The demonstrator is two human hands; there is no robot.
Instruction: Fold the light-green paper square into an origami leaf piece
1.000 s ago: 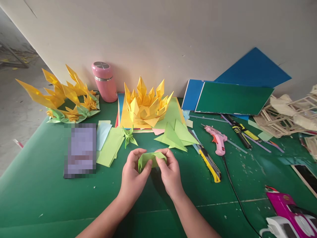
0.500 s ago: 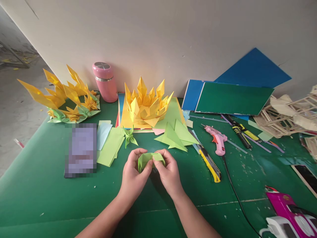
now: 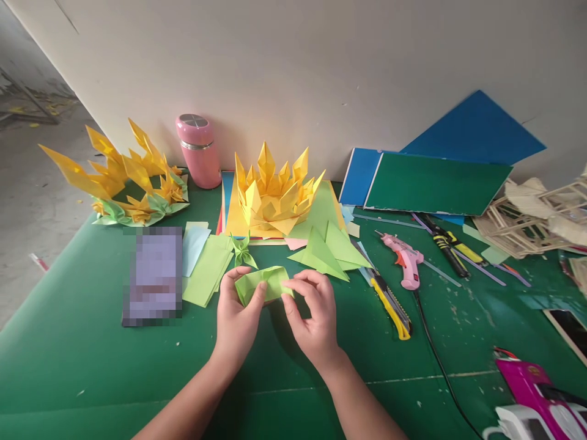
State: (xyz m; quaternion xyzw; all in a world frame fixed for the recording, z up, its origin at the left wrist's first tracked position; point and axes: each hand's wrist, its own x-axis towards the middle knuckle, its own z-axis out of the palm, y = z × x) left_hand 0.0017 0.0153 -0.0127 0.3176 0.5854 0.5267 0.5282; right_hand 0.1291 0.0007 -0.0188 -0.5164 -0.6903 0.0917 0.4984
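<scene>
The creased light-green folded paper strip is held above the bench, well in from the far edge along the wall; it shows a broader face than half a second ago; the left hand pinches its left part, thumb still near the middle; the right hand, its thumb formerly near the middle too, now pinches the right end; the green four-petalled paper flower lies just beyond, unmoved.
</scene>
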